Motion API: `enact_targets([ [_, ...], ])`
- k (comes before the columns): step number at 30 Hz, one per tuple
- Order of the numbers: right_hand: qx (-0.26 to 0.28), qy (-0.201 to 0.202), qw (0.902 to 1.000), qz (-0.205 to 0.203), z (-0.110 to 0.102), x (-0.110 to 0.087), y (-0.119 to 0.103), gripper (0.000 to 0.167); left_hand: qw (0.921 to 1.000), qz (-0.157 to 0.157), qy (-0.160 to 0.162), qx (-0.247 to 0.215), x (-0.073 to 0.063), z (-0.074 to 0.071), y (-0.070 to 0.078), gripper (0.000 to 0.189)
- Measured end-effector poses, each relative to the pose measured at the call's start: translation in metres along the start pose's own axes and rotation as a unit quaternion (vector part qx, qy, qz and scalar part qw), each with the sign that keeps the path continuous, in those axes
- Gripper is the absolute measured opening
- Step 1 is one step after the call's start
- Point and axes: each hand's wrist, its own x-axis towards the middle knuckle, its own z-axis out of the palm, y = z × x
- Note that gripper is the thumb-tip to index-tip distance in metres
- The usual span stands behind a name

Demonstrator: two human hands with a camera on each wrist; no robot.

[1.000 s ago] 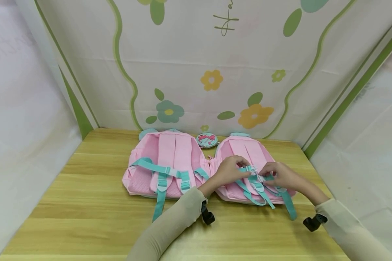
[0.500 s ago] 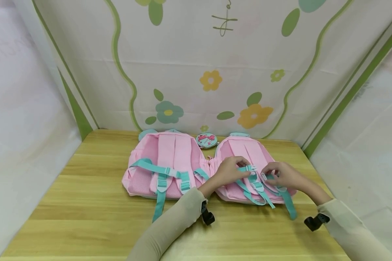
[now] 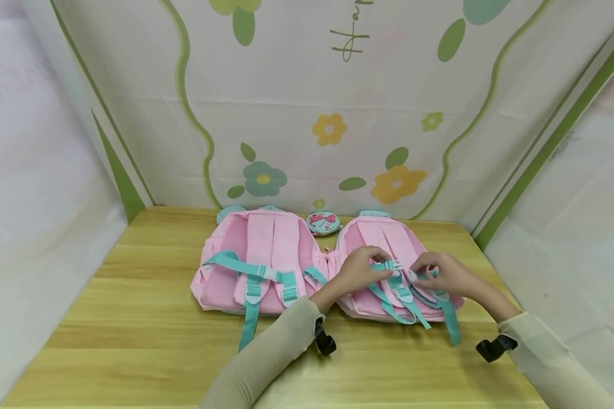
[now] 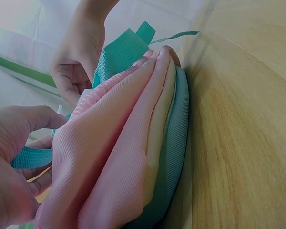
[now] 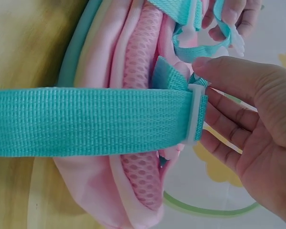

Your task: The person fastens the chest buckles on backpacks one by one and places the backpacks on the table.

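A pink backpack (image 3: 355, 304) lies with its straps upward at the right of the table, teal webbing hanging from it. My left hand (image 3: 360, 270) pinches a teal strap behind a white pronged buckle half (image 3: 396, 265). Over the right side of the bag, my right hand (image 3: 446, 275) holds the other white buckle half (image 3: 413, 276) on its strap between thumb and fingers. A small gap separates the two halves. In the right wrist view, a wide teal strap (image 5: 86, 121) with a white slider (image 5: 195, 114) crosses in front of the right hand's fingertips.
A second pink backpack (image 3: 217, 289) lies at the left, its teal chest strap (image 3: 240, 262) joined across. Between the bags' tops sits a round pouch (image 3: 323, 222). Behind the wooden table (image 3: 133, 324) hangs a flowered cloth (image 3: 286, 68).
My right hand has shifted slightly right, drawing its buckle half away from the pronged half and turning it to face it. My left hand keeps nearly the same place.
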Motion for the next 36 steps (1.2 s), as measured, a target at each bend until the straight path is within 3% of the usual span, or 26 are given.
enact_targets([
  [7, 0.006, 0.017, 0.9996, -0.022, -0.006, 0.001, -0.001, 0.022, 1.0, 0.005, -0.004, -0.002, -0.003, 0.0, 0.0, 0.021],
  [15, -0.002, 0.011, 0.9999, -0.006, -0.014, -0.002, -0.005, 0.021, 0.9999, 0.001, -0.006, -0.009, -0.004, 0.002, 0.001, 0.021],
  [27, -0.027, 0.032, 0.999, 0.013, -0.03, 0.006, -0.016, 0.021, 0.9988, 0.041, 0.01, -0.025, -0.001, 0.001, 0.001, 0.022],
  [36, -0.02, 0.038, 0.999, 0.008, -0.031, 0.012, -0.016, 0.021, 0.9984, 0.033, 0.031, -0.032, -0.003, -0.001, 0.006, 0.022],
])
